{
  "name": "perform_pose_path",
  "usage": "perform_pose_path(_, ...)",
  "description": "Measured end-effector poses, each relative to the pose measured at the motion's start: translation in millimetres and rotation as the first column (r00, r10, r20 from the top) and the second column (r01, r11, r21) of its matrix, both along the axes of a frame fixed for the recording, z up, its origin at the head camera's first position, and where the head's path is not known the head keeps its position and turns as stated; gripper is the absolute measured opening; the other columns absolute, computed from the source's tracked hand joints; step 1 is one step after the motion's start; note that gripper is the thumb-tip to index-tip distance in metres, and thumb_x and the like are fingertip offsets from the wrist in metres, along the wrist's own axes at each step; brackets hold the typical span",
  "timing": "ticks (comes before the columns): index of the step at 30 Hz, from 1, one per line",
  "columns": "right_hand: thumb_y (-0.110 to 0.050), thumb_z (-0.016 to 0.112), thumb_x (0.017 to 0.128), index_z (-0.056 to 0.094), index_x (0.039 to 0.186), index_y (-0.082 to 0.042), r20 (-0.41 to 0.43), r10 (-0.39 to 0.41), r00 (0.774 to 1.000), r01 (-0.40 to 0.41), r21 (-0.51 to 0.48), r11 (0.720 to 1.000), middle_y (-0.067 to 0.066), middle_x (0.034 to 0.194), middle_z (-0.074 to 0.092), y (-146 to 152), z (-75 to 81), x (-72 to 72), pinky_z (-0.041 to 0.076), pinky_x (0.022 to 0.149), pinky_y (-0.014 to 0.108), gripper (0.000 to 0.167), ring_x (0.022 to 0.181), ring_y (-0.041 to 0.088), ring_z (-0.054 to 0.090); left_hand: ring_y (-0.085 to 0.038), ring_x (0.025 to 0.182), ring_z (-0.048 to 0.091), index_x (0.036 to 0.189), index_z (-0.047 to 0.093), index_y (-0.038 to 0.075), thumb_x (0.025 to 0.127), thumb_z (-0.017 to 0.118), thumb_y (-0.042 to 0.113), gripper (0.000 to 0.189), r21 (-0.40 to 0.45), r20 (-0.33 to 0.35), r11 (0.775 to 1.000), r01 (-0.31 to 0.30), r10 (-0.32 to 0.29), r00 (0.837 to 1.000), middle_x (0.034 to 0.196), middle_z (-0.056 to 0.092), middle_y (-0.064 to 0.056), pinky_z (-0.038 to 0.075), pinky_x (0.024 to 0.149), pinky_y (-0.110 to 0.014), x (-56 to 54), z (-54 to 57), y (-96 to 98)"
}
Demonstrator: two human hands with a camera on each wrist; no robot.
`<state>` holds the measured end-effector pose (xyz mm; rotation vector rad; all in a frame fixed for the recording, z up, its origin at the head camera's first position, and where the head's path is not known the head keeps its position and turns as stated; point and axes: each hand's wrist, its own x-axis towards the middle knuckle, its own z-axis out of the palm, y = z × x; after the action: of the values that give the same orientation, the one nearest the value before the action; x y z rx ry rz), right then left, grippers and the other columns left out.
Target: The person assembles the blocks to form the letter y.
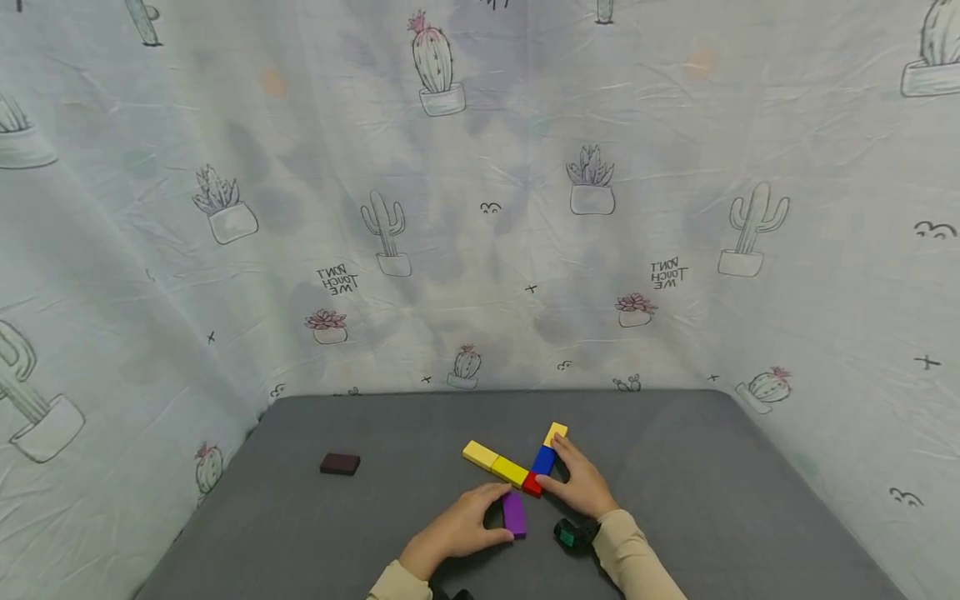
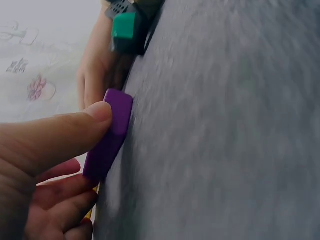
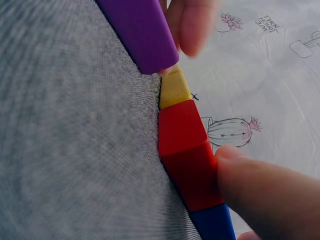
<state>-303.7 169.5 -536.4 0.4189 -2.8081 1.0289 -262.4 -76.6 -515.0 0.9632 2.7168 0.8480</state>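
My left hand (image 1: 465,523) pinches a purple block (image 1: 513,515) lengthwise, thumb at its near end and fingers at its far end. In the left wrist view the purple block (image 2: 111,132) is tilted close to the grey surface. Just beyond it, coloured blocks form a V: a pale yellow block (image 1: 480,454) and a bright yellow block (image 1: 510,472) on one arm, a red block (image 1: 532,485) at the corner, then a blue block (image 1: 543,461) and another yellow block (image 1: 555,432). My right hand (image 1: 581,482) rests along the right arm, its thumb touching the red block (image 3: 185,155).
A dark brown block (image 1: 340,464) lies apart on the left of the grey table (image 1: 675,517). A black device with a green patch (image 1: 573,536) is at the right wrist. A cactus-print cloth (image 1: 487,275) hangs behind and beside the table.
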Motion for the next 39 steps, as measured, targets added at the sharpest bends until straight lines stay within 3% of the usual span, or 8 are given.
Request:
perform_pose_path(8, -0.047, 0.066, 0.084, 0.037, 0.144, -0.002, -0.016, -0.002, 1.0, 0.002, -0.003, 1.0, 0.017, 0.151, 0.033, -0.3, -1.6, 0.6, 0.032, 0.107, 0.059, 0.081, 0.136, 0.04, 0.036, -0.018, 0.12, 0.055, 0.132, 0.055, 0.008, 0.087, 0.068, 0.035, 0.054, 0.04, 0.002, 0.999, 0.002, -0.002, 1.0, 0.13, 0.059, -0.005, 0.045, 0.101, -0.037, -2.6, 0.0, -11.0)
perform_pose_path(16, -0.046, 0.067, 0.084, 0.038, 0.144, -0.001, -0.019, 0.001, 1.0, -0.001, 0.0, 1.0, 0.017, 0.151, 0.033, -0.4, 0.8, 0.9, 0.031, 0.107, 0.058, 0.08, 0.136, 0.039, 0.035, -0.014, 0.121, 0.054, 0.131, 0.057, 0.01, 0.09, 0.066, 0.024, 0.044, 0.051, 0.048, 0.998, 0.04, -0.042, 0.998, 0.13, 0.06, -0.001, 0.046, 0.101, -0.035, -5.6, 4.3, -3.5)
perform_pose_path(31, -0.046, 0.067, 0.084, 0.039, 0.144, -0.001, -0.02, 0.001, 1.0, -0.001, 0.007, 1.0, 0.017, 0.152, 0.033, -1.6, -0.6, 0.5, 0.031, 0.108, 0.058, 0.08, 0.136, 0.039, 0.035, -0.012, 0.122, 0.054, 0.13, 0.058, 0.011, 0.09, 0.065, 0.021, 0.042, 0.059, 0.059, 0.998, 0.028, -0.031, 0.998, 0.13, 0.06, 0.0, 0.046, 0.102, -0.034, -12.3, 4.0, 7.7)
perform_pose_path(39, -0.046, 0.068, 0.083, 0.039, 0.143, 0.001, -0.036, -0.007, 0.999, 0.007, -0.011, 1.0, 0.02, 0.15, 0.034, -1.4, -0.7, 2.3, 0.032, 0.106, 0.06, 0.082, 0.135, 0.042, 0.036, -0.014, 0.121, 0.055, 0.131, 0.057, 0.008, 0.09, 0.065, 0.021, 0.043, 0.076, 0.027, 0.995, 0.061, -0.063, 0.998, 0.13, 0.06, -0.004, 0.046, 0.101, -0.034, -10.7, 5.2, 6.4)
